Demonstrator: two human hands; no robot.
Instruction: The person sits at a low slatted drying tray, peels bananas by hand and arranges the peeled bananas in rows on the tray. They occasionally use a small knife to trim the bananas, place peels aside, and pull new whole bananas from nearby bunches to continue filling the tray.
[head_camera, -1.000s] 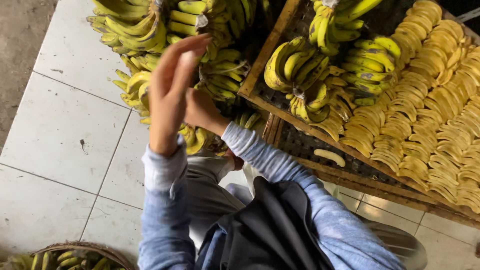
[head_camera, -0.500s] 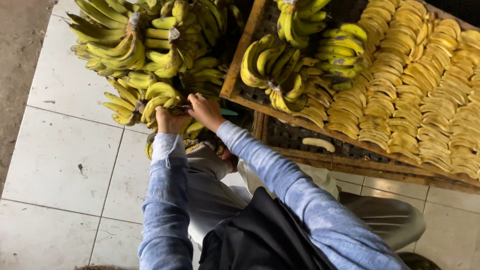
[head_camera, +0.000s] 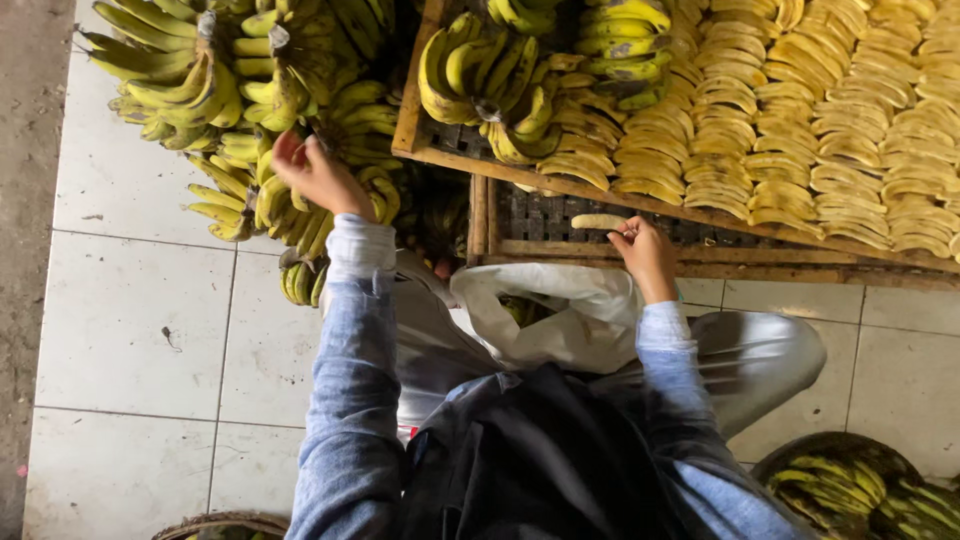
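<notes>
Pinching one soft peeled banana (head_camera: 598, 221) in my right hand (head_camera: 645, 255), left hand (head_camera: 318, 178) spread on bunches (head_camera: 250, 120); I judge it bruisable, best held mid-length.

I reach my left hand (head_camera: 318, 178) forward, fingers curled, arm in a blue sleeve. My right hand (head_camera: 645, 255), apart from it, pinches with thumb and fingertips.

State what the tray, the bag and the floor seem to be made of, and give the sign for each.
Tray: looks like bare wood, going by its brown grainy slats over a dark mesh base.
Bag: probably thin white plastic; it is crumpled with a slight sheen.
Floor: likely pale ceramic tiles, square with grout lines.
</notes>
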